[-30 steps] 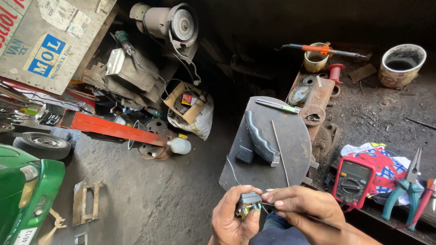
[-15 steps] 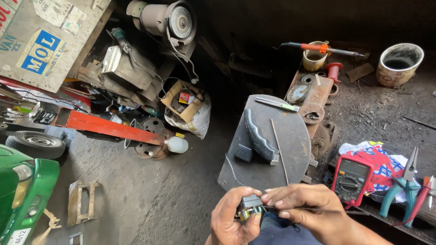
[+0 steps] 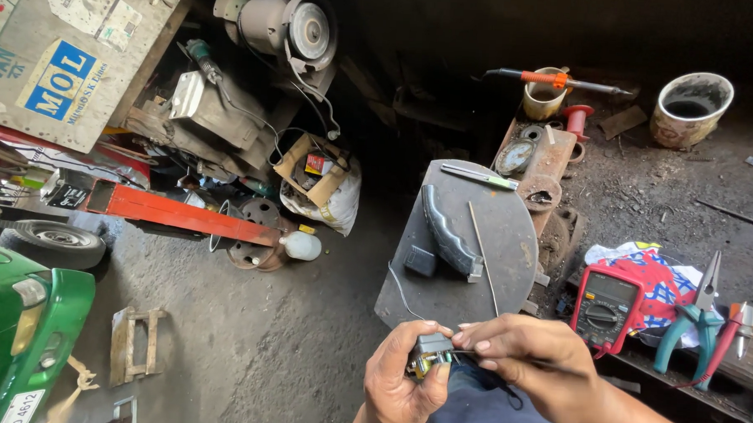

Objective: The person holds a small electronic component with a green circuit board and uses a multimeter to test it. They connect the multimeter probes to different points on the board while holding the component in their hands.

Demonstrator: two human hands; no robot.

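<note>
Left hand [image 3: 404,383] is closed around a small relay-like electrical component [image 3: 429,352], held low over the person's lap. Right hand [image 3: 528,360] has its fingertips pinched together on a thin probe or wire at the component's side. Just beyond the hands lies a dark grey metal cover [image 3: 463,248] with a curved handle. To the right, a red multimeter [image 3: 607,306] rests near teal-handled needle-nose pliers [image 3: 695,317].
</note>
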